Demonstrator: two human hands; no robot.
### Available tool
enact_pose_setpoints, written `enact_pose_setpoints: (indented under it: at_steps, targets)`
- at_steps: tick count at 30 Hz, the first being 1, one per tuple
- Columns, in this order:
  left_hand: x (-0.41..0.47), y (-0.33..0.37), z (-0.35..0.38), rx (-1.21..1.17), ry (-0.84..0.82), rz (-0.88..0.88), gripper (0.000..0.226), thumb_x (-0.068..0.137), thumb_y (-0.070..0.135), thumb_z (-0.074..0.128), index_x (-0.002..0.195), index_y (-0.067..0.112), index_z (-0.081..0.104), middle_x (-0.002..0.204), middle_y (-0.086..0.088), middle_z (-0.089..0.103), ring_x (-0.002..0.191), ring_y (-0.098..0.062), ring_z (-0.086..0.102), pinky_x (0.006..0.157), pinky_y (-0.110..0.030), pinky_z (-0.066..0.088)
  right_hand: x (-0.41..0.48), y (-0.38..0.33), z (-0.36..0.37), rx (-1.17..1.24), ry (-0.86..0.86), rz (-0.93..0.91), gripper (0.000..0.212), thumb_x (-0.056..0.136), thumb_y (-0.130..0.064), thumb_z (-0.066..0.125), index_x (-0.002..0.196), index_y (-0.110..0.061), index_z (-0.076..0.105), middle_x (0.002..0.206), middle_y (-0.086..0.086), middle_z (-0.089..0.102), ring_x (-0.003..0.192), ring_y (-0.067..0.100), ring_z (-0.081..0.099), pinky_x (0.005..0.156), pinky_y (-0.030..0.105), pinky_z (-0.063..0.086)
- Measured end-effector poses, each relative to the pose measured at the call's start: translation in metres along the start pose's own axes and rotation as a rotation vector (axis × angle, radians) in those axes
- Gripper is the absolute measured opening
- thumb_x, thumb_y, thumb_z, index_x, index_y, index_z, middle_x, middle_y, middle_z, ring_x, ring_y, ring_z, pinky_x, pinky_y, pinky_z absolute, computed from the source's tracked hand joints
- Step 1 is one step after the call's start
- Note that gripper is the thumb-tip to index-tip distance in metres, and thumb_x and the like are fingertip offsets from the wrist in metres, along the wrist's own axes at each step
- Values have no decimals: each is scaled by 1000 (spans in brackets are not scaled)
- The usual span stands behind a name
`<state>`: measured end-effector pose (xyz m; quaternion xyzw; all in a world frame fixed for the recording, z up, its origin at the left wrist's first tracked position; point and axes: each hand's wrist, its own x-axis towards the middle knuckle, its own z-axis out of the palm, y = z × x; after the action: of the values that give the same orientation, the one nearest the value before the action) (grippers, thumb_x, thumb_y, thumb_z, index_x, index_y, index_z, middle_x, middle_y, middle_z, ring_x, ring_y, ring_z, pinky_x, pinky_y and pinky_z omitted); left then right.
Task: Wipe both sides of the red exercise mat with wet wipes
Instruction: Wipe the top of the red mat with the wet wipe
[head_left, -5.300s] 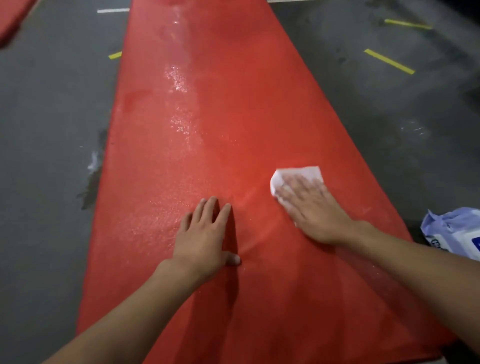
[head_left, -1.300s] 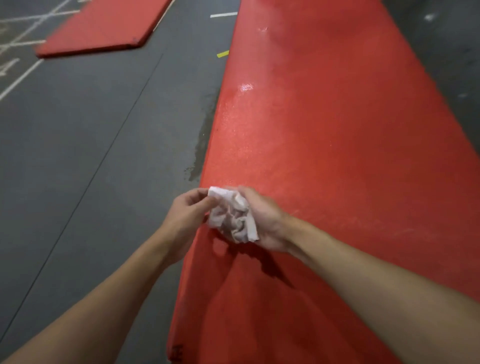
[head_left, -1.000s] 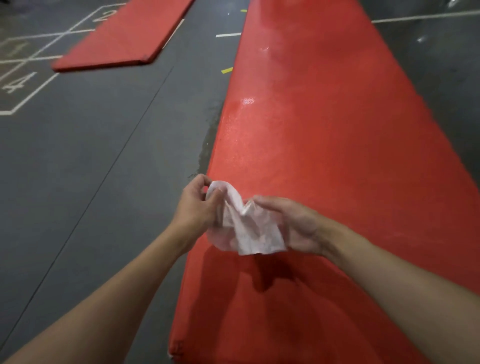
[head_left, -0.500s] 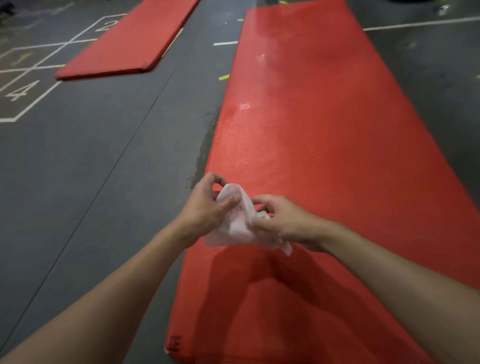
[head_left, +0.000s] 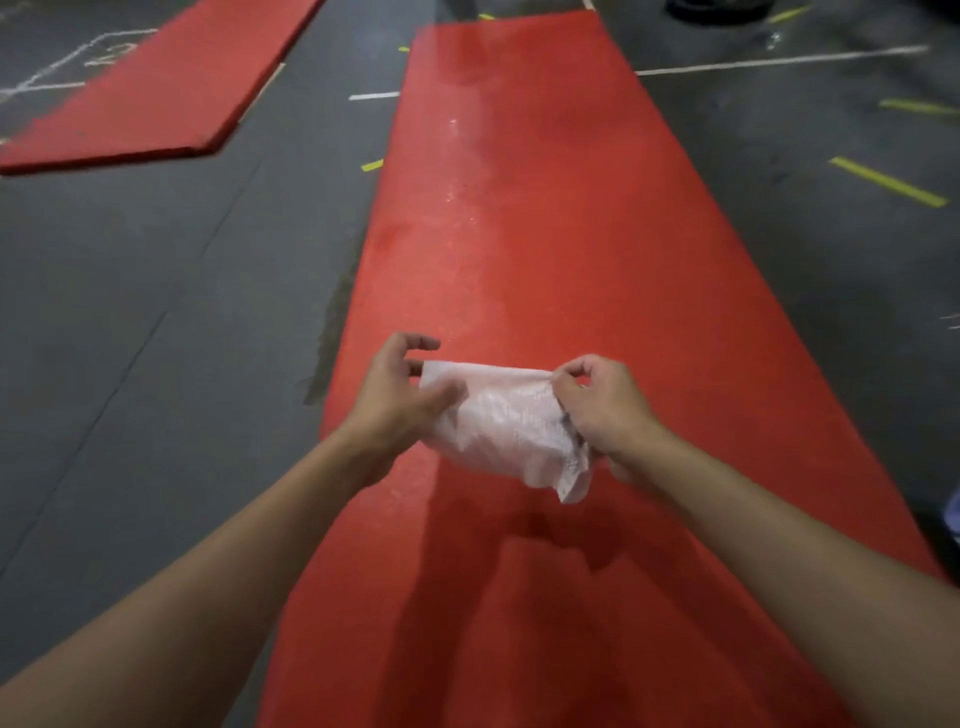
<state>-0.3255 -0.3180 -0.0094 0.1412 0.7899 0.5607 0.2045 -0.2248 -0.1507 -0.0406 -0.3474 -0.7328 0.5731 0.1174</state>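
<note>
Our left hand (head_left: 395, 397) pinches one edge of the wet wipe (head_left: 501, 421) with thumb and curled fingers. The wipe hangs stretched above the red exercise mat (head_left: 545, 234), which lies flat on the floor (head_left: 156, 312). Our right hand (head_left: 608, 410) pinches the other edge. If we pull too hard, the thin wipe may tear, and its soiled part could smear the mat.

long red exercise mat (head_left: 545, 234) lies flat on the grey floor (head_left: 156, 312), with a wet sheen near its left edge. white crumpled wet wipe (head_left: 506, 421) is held stretched above the mat's near end, towards the left edge.
</note>
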Motion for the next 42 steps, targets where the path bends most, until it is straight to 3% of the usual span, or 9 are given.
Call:
enact_pose_setpoints:
  at_steps: [3, 5, 8, 12, 16, 23, 32, 38, 42]
  targets:
    - [23, 19, 46, -177, -50, -6, 44, 89, 4, 67, 127, 17, 47, 128, -16, 55, 89, -22, 62, 72, -37, 54, 19, 5, -49, -7, 188, 13, 18, 93, -13, 54, 79, -17, 62, 60, -1, 60, 47, 7, 53, 39, 18, 38]
    - [36, 27, 79, -216, -172, 1, 53, 91, 7, 66, 136, 22, 41, 140, -4, 42, 113, -19, 57, 79, -26, 53, 33, 18, -90, -153, 382, 55, 14, 96, -18, 52, 100, -10, 63, 91, 13, 68, 81, 23, 63, 68, 30, 51]
    - [49, 18, 120, 297, -336, 175, 66, 89, 8, 64, 146, 19, 31, 147, -6, 29, 136, -19, 37, 104, -23, 37, 28, 51, -137, -619, 426, 198, 46, 95, -23, 50, 136, -6, 41, 137, 24, 46, 127, 40, 43, 104, 46, 37]
    - [50, -7, 162, 918, -590, 265, 95, 81, 46, 72, 154, 21, 16, 162, -13, 4, 151, -29, 1, 121, -46, 11, 15, 91, -147, -1000, 348, -61, 68, 94, -23, 51, 155, -15, 20, 161, 13, 19, 150, 30, 14, 121, 45, 16]
    - [45, -16, 190, 1134, -637, 190, 113, 65, 79, 65, 151, 43, 1, 163, -12, -8, 148, -40, -12, 114, -66, 1, 43, 100, -152, -1121, 58, -281, 60, 102, -21, 34, 158, -24, 11, 166, 2, 7, 153, 19, -3, 123, 44, 5]
    - [40, -15, 215, 1256, -528, 177, 92, 75, 76, 58, 147, 40, 13, 159, -24, -7, 143, -53, -12, 107, -76, 5, 88, 122, -167, -1183, -218, -334, 55, 104, -43, 13, 157, -36, 4, 166, -6, -6, 152, 12, -10, 123, 38, -6]
    - [38, -17, 213, 1276, -536, 189, 93, 78, 76, 53, 149, 40, 5, 159, -23, -10, 143, -53, -14, 107, -76, 4, 85, 142, -168, -1157, 145, -29, 62, 97, -50, 6, 157, -34, 8, 167, 3, -3, 152, 21, -11, 121, 53, -4]
    - [37, -21, 207, 1299, -570, 226, 95, 79, 80, 48, 151, 40, -1, 160, -22, -12, 144, -50, -15, 109, -74, 4, 90, 144, -174, -1164, 152, -43, 64, 96, -50, 7, 157, -32, 12, 167, 4, 2, 153, 21, -6, 122, 48, -2]
    - [46, -21, 188, 1254, -673, 245, 100, 76, 71, 62, 150, 46, 0, 161, -13, -17, 147, -41, -18, 115, -67, 3, 94, 138, -168, -1167, 168, -22, 63, 98, -46, 10, 158, -27, 10, 167, 6, 0, 153, 21, -8, 122, 46, -5]
